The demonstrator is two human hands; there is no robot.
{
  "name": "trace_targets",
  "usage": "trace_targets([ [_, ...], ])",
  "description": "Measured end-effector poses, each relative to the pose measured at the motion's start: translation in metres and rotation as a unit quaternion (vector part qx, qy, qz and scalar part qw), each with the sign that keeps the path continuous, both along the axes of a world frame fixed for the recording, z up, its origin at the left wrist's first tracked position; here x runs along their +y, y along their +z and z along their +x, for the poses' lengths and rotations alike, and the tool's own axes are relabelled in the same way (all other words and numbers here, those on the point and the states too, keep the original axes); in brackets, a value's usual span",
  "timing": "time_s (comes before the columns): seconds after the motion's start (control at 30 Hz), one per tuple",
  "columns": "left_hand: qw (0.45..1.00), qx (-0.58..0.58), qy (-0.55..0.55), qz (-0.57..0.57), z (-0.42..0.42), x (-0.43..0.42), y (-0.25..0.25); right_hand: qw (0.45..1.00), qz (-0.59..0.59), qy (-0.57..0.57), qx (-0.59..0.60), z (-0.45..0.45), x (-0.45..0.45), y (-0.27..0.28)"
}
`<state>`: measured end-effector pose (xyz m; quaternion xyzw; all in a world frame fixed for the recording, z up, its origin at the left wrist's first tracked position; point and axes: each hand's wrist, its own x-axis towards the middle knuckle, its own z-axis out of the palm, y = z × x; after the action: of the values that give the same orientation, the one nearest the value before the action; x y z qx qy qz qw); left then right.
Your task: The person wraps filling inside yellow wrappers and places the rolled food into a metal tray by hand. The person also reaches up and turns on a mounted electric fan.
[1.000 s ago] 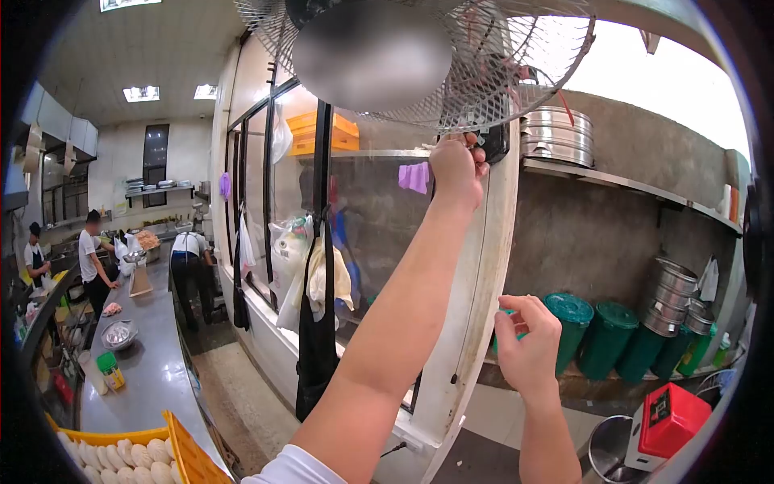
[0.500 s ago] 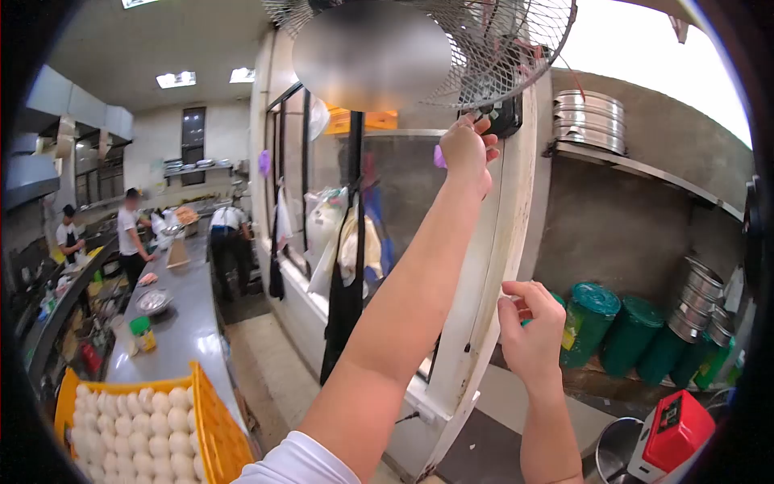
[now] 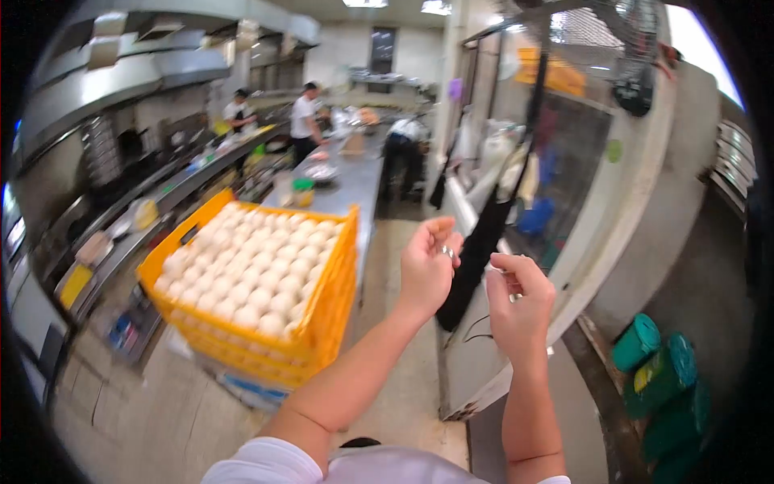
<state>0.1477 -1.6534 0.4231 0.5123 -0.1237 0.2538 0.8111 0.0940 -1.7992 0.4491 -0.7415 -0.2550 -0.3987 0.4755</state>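
In front of my body, my left hand [image 3: 429, 270] is raised with loosely bent fingers, a ring on one of them, and nothing visible in it. Close beside it on the right, my right hand [image 3: 520, 306] has its thumb and forefinger pinched together. Something small and pale may show at those fingertips, too blurred to name. The two hands do not touch. Behind them a black cloth or apron [image 3: 476, 262] hangs along the window wall.
A yellow crate [image 3: 351, 266] full of white eggs [image 3: 266, 258] stands at left. Beyond it runs a steel counter [image 3: 367, 173] with several people nearby. A fan [image 3: 633, 85] is at upper right. Green bins [image 3: 637, 343] line the right wall.
My left hand has come down from the fan to beside my right hand. The view has swung left and down, bringing the egg crate nearer the middle. My right hand keeps its pinch.
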Motion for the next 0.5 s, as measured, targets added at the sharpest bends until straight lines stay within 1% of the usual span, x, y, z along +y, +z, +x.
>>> trace_targets([
  [0.03,0.999,0.006,0.029,0.037,-0.019,0.022,-0.025,1.000,-0.016,0.018,0.008,-0.009,0.012,-0.009],
  [0.1,0.993,0.031,0.084,0.072,-0.063,0.071,-0.067,0.997,-0.049,0.051,0.038,-0.034,0.041,-0.022],
  [0.13,0.989,0.044,0.106,0.090,-0.087,0.095,-0.085,0.993,-0.058,0.086,0.050,-0.046,0.059,-0.030],
  [0.23,0.979,0.093,0.170,0.061,-0.157,0.163,-0.124,0.977,-0.091,0.179,0.074,-0.079,0.118,-0.052],
  [0.33,0.970,0.117,0.212,0.034,-0.227,0.226,-0.135,0.956,-0.112,0.256,0.091,-0.108,0.199,-0.072],
  [0.37,0.963,0.116,0.236,0.052,-0.245,0.255,-0.145,0.951,-0.120,0.270,0.089,-0.119,0.230,-0.077],
  [0.47,0.948,0.119,0.292,0.049,-0.309,0.334,-0.149,0.928,-0.108,0.343,0.098,-0.157,0.333,-0.093],
  [0.5,0.937,0.126,0.319,0.064,-0.333,0.362,-0.151,0.921,-0.102,0.363,0.102,-0.172,0.369,-0.099],
])
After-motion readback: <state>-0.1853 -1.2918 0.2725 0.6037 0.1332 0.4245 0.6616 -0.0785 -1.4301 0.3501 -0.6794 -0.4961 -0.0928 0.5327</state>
